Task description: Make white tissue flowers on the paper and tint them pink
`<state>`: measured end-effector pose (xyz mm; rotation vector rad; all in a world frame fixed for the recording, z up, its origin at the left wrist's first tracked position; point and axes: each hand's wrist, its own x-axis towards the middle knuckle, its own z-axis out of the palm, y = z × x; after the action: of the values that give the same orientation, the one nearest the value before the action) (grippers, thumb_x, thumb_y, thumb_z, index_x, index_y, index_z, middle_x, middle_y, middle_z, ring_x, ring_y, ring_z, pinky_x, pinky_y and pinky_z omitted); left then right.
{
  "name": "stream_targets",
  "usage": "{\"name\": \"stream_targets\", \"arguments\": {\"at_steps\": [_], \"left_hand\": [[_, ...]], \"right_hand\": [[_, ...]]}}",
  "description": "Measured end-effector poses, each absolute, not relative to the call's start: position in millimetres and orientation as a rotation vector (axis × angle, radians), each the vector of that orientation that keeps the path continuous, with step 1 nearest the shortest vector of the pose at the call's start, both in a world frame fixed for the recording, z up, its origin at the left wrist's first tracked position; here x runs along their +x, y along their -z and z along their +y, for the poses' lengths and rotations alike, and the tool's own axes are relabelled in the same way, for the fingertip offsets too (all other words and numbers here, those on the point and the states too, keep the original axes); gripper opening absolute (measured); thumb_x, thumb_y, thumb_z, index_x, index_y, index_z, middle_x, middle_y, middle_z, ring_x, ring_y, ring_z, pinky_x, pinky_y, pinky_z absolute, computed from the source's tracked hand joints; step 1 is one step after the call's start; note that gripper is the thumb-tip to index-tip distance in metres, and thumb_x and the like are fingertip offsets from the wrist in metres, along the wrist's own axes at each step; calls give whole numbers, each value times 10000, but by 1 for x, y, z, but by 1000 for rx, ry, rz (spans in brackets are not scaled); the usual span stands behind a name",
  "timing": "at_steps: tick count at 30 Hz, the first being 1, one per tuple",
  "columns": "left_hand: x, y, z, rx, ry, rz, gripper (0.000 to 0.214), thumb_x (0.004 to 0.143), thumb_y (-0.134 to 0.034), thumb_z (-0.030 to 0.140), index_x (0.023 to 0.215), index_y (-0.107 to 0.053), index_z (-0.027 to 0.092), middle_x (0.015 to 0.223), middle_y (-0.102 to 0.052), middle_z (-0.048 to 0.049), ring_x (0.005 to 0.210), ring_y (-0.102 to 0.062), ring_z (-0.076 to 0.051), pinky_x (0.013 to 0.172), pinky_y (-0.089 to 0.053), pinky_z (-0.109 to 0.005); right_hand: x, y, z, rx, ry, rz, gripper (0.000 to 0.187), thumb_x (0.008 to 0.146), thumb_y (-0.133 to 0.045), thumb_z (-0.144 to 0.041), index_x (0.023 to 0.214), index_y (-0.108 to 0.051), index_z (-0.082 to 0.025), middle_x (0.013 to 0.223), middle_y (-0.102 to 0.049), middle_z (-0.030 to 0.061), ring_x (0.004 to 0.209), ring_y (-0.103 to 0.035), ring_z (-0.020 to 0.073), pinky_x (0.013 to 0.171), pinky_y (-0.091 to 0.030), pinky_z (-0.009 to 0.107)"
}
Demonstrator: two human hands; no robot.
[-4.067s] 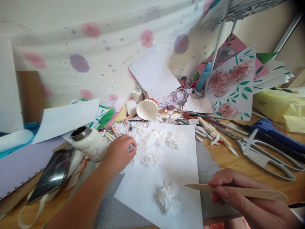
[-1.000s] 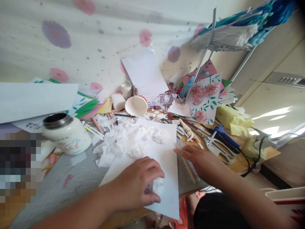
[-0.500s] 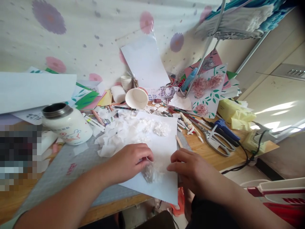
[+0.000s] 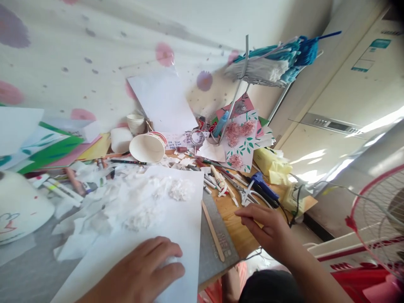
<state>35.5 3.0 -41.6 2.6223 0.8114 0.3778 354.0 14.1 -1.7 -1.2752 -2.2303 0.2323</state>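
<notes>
2 hands met over the tissue flower 0.5 s ago. Now only the left hand (image 4: 142,273) is there, laid palm-down with fingers loosely curled on the near end of the sheet (image 4: 176,210). The flower is hidden beneath it, so I cannot tell whether it is pinched. The right hand (image 4: 268,227) has gone off to the right and rests on the bare table (image 4: 235,225), fingers stretched, nothing in it, just short of the scissors (image 4: 249,195) and glue gun (image 4: 263,185). The stick (image 4: 213,231) lies loose on the mat (image 4: 217,252) between the hands. Shaping of the flower looks paused, with 1 hand pinning it.
</notes>
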Motion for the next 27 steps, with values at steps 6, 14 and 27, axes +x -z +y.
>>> {"name": "stream_targets", "arguments": {"at_steps": [6,14,27], "left_hand": [[30,40,10,2490,-433,927,493,739,-692,121,1183,-570,300,1311,-536,-43,1154,-525,-259,990,-458,-376],[23,28,16,2497,-432,936,254,879,-551,151,1116,-596,230,1110,-627,-57,992,-594,-202,870,-498,-314],[16,21,20,2488,-493,978,94,895,-535,196,935,-620,204,1047,-632,-54,915,-606,-183,800,-493,-288]], "right_hand": [[340,5,-1,-1211,-414,-2364,208,952,-464,-156,1003,-663,-193,822,-660,57,749,-618,163,650,-470,274],[298,17,-12,-1092,-529,-2599,388,911,-451,-81,1241,-578,-240,987,-649,72,857,-587,213,715,-483,331],[319,21,14,-1186,-279,-2362,199,936,-471,-162,981,-662,-198,909,-663,74,837,-617,188,726,-506,316]]}}
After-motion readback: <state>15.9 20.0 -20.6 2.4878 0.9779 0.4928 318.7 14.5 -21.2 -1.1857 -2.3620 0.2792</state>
